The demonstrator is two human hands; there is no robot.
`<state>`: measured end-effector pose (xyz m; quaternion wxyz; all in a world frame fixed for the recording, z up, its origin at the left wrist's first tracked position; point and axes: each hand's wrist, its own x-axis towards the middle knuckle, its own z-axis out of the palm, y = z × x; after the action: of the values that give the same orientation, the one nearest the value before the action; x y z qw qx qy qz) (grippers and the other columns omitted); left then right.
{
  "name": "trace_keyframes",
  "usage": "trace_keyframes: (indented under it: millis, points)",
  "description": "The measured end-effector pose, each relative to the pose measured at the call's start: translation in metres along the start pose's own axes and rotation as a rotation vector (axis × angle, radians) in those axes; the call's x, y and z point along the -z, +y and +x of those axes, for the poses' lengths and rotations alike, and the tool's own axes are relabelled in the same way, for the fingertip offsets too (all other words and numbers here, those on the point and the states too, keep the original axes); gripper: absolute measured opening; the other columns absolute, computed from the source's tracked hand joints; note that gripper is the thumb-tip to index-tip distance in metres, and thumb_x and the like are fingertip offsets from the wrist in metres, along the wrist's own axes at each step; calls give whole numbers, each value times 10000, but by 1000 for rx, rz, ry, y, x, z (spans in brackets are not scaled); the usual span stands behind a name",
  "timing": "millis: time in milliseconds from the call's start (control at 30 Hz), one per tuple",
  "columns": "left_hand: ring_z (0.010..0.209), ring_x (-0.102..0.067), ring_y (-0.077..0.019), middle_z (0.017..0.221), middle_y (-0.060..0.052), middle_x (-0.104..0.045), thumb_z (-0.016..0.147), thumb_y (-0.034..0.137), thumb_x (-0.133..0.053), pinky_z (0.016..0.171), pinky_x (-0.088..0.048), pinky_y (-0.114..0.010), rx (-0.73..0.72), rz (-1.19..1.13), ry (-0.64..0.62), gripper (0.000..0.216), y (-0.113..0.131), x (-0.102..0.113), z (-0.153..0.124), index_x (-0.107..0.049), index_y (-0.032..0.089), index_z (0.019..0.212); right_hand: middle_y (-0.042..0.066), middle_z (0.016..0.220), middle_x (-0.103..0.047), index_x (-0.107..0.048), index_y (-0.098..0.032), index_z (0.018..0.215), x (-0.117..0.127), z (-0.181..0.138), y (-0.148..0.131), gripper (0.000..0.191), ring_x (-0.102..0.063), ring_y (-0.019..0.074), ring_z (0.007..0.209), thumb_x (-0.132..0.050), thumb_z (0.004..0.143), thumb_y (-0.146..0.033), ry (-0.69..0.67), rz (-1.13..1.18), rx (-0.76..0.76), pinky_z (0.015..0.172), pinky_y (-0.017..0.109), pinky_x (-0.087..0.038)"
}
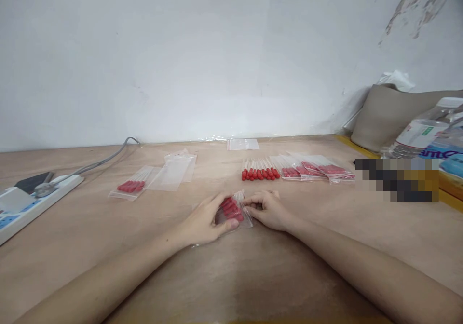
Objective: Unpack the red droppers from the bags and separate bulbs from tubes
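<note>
Head view, left to right: on your worktop [173, 285] sits a power strip [67, 186], cut off by the frame edge, then a filled zip bag [132, 185] overlapped by flat clear bags [171, 173]. Your left hand [208, 220] is part-open, cupped round the zip bag in front of you [247, 219], thumb and fingers holding its left side. Your right hand [265, 210] has thumb and index finger nearly together at its right edge. Beyond that hand lie a row of loose red-headed sticks [260, 173] and overlapping filled bags [314, 169]; a plastic bottle [415, 133] stands far right.

If the held bag's mouth is unsealed, tilting it could spill its sticks; a knock from your right knuckles could scatter the row.

Your left fingers hide part of the bag; you cannot tell its seal's state, or whether the right fingertips pinch film. Pixelation masks something [398, 179] below the bottle.
</note>
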<state>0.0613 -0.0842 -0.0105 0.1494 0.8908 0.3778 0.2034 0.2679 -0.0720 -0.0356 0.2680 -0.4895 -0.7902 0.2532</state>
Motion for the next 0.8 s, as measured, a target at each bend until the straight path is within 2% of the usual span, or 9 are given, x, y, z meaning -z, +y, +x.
trace_keyframes:
  millis: [67,133,300,433,567,700,800]
  points:
    - [1070,-497,-228,1208,-103,-492,761,379,-575,884,-427,-374,-12,-46,0,593,-2,-2,-8,-328,196,1268,-48,620,-596,-677,-244,814,3,0,-1,208,-510,109,631,-497,790,-344,-57,27,40,776,307,-255]
    - [1098,-482,-228,1238,-108,-471,758,355,-579,909,-413,-379,-24,-70,8,615,-5,-4,-11,-303,193,1283,-57,613,-566,-665,-225,777,6,0,-3,236,-504,106,640,-509,785,-401,-100,30,65,769,298,-245]
    - [1090,-494,-215,1227,-102,-483,759,343,-582,909,-419,-368,-60,-89,21,588,-8,-7,-6,-320,186,1262,-64,649,-541,-645,-208,751,7,-1,-3,350,-498,116,670,-669,593,-519,-150,38,41,736,278,-256]
    - [1109,-480,-216,1239,-112,-470,769,363,-576,926,-406,-368,-79,-86,36,583,-10,-8,-6,-311,185,1257,-42,660,-550,-664,-214,778,-2,-3,-4,316,-488,115,639,-700,577,-456,-44,58,-9,687,270,-295]
    - [1115,-473,-223,1242,-111,-469,770,366,-576,927,-400,-378,-86,-76,57,566,-10,-7,-8,-319,198,1246,-13,791,-603,-638,-218,748,-4,-9,-11,213,-520,157,774,-698,602,-361,88,-3,51,763,321,-290]
    - [1087,-488,-215,1214,-100,-490,771,356,-575,909,-409,-364,-111,-84,51,552,-9,-5,-7,-332,203,1242,-32,816,-615,-571,-213,762,-1,-11,-16,195,-523,161,824,-678,618,-290,41,26,125,804,339,-294]
    - [1053,-506,-215,1191,-101,-502,773,362,-572,881,-422,-356,-120,-93,48,542,-9,-3,-6,-343,203,1238,-21,789,-604,-548,-197,778,-3,-9,-14,170,-523,131,748,-641,642,-237,-1,165,165,719,277,-363]
